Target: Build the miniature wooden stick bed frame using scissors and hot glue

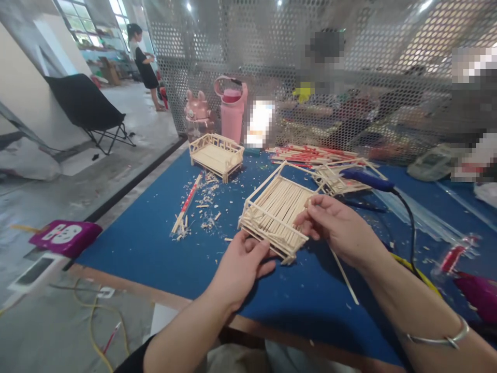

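A small wooden-stick model bed frame (276, 210) is held just above the blue mat (155, 243), tilted toward me. My left hand (243, 267) grips its near lower edge with closed fingers. My right hand (337, 228) pinches its right side, fingers pressed together. A thin loose stick (345, 280) lies under my right wrist.
A finished stick bed (216, 154) stands at the back left beside a pink bottle (232, 111). Stick scraps (198, 207) litter the mat. A glue gun (367, 180) with black cord rests on another frame. Red-wrapped sticks (310, 154) lie behind. A person stands far off.
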Demonstrator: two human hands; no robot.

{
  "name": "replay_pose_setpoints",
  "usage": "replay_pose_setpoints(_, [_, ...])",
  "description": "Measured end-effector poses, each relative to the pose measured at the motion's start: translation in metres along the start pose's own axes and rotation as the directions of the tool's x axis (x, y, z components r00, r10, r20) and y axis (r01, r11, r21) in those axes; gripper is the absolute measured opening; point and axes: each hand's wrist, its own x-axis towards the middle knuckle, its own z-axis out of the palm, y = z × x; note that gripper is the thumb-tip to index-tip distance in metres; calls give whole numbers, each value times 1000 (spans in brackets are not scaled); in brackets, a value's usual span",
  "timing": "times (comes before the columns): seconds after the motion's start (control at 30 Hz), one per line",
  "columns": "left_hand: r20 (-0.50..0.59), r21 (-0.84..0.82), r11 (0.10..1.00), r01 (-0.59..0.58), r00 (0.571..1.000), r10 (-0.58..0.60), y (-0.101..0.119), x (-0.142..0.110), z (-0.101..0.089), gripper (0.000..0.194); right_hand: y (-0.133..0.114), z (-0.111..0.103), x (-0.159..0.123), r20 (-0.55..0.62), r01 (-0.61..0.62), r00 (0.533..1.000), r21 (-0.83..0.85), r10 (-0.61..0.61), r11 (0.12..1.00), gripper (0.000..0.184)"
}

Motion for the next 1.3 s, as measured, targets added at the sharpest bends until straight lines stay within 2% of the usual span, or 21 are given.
replay_pose_setpoints(0.1, [14, 263, 965, 1, 1000, -5, 2, -8, -14, 48, -8, -2, 1, 92, -39, 994, -138, 52, 990, 34])
replay_pose_setpoints(0.17, [-11, 502, 857, -119, 990, 143, 1, -13, -22, 43, -13, 0, 3, 166, -53, 982, -220, 91, 974, 28])
replay_pose_setpoints(0.23, [25, 676, 688, -265, 941, 338, -2, -16, -24, 29, -16, 3, 8, 242, -84, 960, -223, 138, 971, 24])
replay_pose_setpoints(0.3, [86, 736, 566, -371, 881, 465, -6, -16, -19, 16, -16, 7, 13, 308, -143, 932, -180, 194, 973, 23])
replay_pose_setpoints(0.37, [136, 759, 487, -433, 836, 532, -9, -14, -12, 6, -14, 11, 17, 359, -200, 902, -145, 240, 969, 25])
replay_pose_setpoints(0.47, [208, 803, 335, -493, 759, 617, -9, -10, -7, 5, -8, 13, 19, 409, -239, 873, -118, 267, 964, 27])
replay_pose_setpoints(0.53, [231, 818, 274, -506, 724, 650, -7, -8, -7, 13, -4, 13, 17, 429, -222, 869, -110, 248, 969, 26])
replay_pose_setpoints(0.63, [210, 816, 286, -502, 718, 663, -4, -4, -8, 20, -3, 13, 14, 439, -207, 866, -119, 239, 971, 22])
replay_pose_setpoints(0.8, [153, 767, 375, -521, 715, 682, -5, 0, -4, 17, -8, 14, 12, 468, -253, 824, -201, 319, 946, 22])
replay_pose_setpoints(1.0, [197, 715, 367, -595, 676, 710, 0, 0, -3, 17, -9, 14, 14, 469, -264, 806, -258, 360, 929, 28])
replay_pose_setpoints(1.23, [126, 623, 552, -555, 767, 629, 8, 2, 0, 13, -7, 12, 11, 448, -241, 831, -247, 331, 939, 34])
replay_pose_setpoints(1.3, [114, 596, 596, -538, 792, 600, 8, 3, 1, 14, -10, 11, 8, 424, -235, 851, -220, 310, 947, 36])
